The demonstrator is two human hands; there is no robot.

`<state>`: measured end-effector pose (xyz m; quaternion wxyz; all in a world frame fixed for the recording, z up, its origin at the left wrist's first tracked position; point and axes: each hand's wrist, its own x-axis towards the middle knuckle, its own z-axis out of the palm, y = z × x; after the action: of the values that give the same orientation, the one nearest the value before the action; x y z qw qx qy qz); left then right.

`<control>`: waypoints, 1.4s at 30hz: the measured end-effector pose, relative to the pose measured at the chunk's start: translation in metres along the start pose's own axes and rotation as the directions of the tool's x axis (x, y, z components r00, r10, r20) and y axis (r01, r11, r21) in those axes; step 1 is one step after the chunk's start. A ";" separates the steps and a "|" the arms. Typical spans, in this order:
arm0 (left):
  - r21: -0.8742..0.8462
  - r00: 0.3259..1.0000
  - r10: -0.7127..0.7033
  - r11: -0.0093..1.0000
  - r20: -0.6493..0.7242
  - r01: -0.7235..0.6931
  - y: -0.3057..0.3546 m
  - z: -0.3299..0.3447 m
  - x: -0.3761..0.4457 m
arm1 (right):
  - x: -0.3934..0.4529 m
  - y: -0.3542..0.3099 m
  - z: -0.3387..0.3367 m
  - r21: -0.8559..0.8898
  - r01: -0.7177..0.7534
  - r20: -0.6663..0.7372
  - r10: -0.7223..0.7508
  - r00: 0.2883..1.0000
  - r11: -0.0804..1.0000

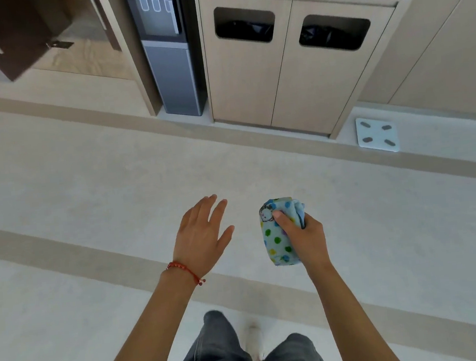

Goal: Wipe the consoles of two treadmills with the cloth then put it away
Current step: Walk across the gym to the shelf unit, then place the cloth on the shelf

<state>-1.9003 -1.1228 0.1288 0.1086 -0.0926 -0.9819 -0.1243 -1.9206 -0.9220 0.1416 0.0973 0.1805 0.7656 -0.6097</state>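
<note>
Gripping the bunched polka-dot cloth, right hand fingers curl tight; left hand fingers spread; no legible writing.

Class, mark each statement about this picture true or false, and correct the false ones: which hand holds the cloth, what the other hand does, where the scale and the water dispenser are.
1. The right hand grips the dotted cloth. True.
2. The left hand holds a spray bottle. False: it is open and empty, with a red bracelet on its wrist.
3. The bathroom scale lies on the floor, right of the bin cabinet. True.
4. The water dispenser stands right of the bin cabinet. False: it stands to its left.
5. A treadmill is in view. False: none is.
</note>
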 end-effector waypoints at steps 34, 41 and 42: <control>0.015 0.998 0.064 0.998 0.020 -0.064 -0.210 0.106 0.636 | 0.588 -0.284 0.115 0.049 0.080 -0.109 -0.074 0.991 0.996; 0.009 0.999 0.054 0.998 0.003 -0.054 -0.217 0.115 0.757 | 0.700 -0.344 0.108 0.043 0.101 -0.083 -0.097 0.992 0.994; 0.007 0.999 0.054 0.999 0.001 -0.054 -0.219 0.117 0.771 | 0.712 -0.352 0.108 0.044 0.099 -0.085 -0.095 0.992 0.994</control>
<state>-2.7076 -1.1814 0.1510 0.1120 -0.1188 -0.9795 -0.1180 -2.7198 -0.9811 0.1691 0.0314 0.1702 0.7620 -0.6241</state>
